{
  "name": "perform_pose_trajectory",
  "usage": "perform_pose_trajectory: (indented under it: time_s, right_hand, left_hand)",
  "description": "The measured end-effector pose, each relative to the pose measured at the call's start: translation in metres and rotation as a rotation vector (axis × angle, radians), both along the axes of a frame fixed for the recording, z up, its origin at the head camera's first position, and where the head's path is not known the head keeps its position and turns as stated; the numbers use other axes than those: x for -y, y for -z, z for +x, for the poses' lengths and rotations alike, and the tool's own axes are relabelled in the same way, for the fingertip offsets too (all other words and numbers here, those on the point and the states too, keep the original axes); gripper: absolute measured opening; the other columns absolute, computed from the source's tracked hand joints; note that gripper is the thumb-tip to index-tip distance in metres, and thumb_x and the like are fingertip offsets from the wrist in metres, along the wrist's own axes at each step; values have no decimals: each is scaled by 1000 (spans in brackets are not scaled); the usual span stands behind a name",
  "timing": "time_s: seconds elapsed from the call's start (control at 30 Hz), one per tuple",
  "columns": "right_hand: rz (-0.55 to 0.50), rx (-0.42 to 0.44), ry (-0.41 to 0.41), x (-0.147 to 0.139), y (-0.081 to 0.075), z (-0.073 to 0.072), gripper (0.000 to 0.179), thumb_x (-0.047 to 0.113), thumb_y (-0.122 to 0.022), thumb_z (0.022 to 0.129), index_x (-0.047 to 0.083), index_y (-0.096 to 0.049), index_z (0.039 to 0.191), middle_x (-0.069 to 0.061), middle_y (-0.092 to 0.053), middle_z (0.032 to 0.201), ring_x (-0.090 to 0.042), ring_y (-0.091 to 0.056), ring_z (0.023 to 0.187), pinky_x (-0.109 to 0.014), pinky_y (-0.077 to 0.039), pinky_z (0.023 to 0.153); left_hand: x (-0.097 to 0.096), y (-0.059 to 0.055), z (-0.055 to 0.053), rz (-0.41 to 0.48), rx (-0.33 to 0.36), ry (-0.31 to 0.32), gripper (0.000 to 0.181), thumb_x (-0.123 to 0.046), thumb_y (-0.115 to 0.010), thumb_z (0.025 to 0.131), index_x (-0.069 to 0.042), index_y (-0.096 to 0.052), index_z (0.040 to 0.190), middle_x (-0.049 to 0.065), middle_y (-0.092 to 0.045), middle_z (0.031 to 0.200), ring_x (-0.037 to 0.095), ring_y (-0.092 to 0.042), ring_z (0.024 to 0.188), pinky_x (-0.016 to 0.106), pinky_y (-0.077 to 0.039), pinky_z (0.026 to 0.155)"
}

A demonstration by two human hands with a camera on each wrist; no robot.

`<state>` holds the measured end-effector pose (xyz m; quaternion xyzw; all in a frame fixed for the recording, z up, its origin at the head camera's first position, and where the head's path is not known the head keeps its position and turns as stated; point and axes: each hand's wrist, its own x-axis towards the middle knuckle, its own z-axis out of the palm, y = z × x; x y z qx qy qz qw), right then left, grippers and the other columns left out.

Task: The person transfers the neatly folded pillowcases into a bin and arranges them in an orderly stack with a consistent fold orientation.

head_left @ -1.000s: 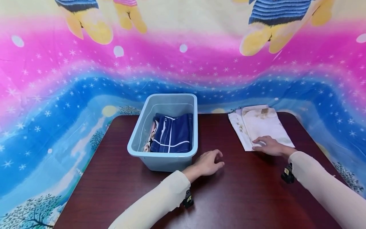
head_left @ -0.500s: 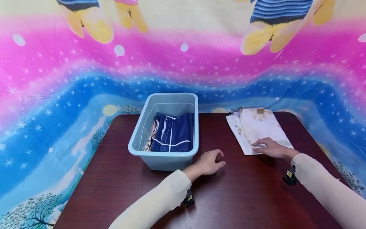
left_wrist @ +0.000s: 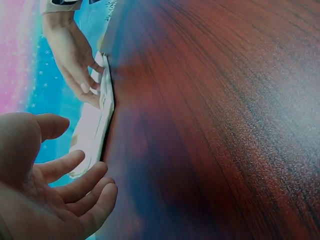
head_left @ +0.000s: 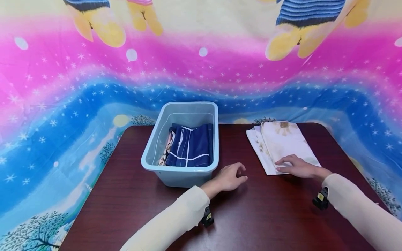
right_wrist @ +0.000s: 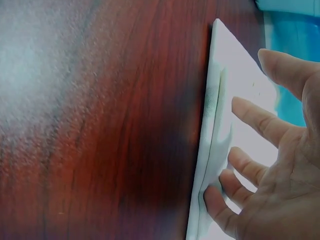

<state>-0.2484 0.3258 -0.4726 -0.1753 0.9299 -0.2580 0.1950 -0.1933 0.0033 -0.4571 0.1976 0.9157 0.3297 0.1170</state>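
A folded white cloth [head_left: 287, 143] with brown flower prints lies flat at the table's right side, its layers slightly offset. My right hand [head_left: 298, 166] rests on its near edge, fingertips on the top layer. In the right wrist view the fingers [right_wrist: 255, 117] are spread and slightly bent over the cloth [right_wrist: 245, 145], with nothing pinched between them. My left hand [head_left: 228, 177] lies idle beside the bin, fingers loosely curled and holding nothing. The left wrist view shows its relaxed fingers [left_wrist: 82, 192], apart from the cloth [left_wrist: 90, 135] farther off.
A light blue plastic bin [head_left: 176, 177] stands left of centre on the dark red wooden table [head_left: 245, 216]. Inside it is a folded navy cloth [head_left: 198, 146] with white lines, beside a patterned pinkish cloth [head_left: 166, 150]. A colourful printed curtain [head_left: 201, 69] hangs behind the table.
The white cloth has slid toward me and slightly left under my right hand, which moved back with it. My left hand and the bin have stayed in place.
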Motion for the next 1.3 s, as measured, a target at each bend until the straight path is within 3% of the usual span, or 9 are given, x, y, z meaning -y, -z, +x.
perform_pose_trajectory:
  time_s: [0.3,0.83,1.3]
  right_hand:
    - [3,-26,12,5,0,11,52,43,-62,99,2,-65,131,-32,-46,138,-49,-38,128,-66,-39,99]
    - [-13,3,12,18,-8,24,50,39,-66,97,6,-65,133,-26,-48,138,-45,-40,128,-65,-40,100]
    - [-4,40,29,24,-2,35,59,53,-65,93,13,-65,135,-25,-43,139,-42,-40,127,-66,-39,99]
  left_hand:
    - [-1,1,-1,17,6,-10,31,-27,-66,97,-14,-63,125,8,-70,114,17,-65,101,26,-50,86]
    - [-3,4,-3,22,35,-19,28,-28,-66,97,-15,-64,123,7,-70,114,17,-65,102,27,-51,87]
    - [-3,3,-3,17,37,-6,29,-27,-65,97,-13,-64,123,8,-70,113,17,-65,101,26,-50,86]
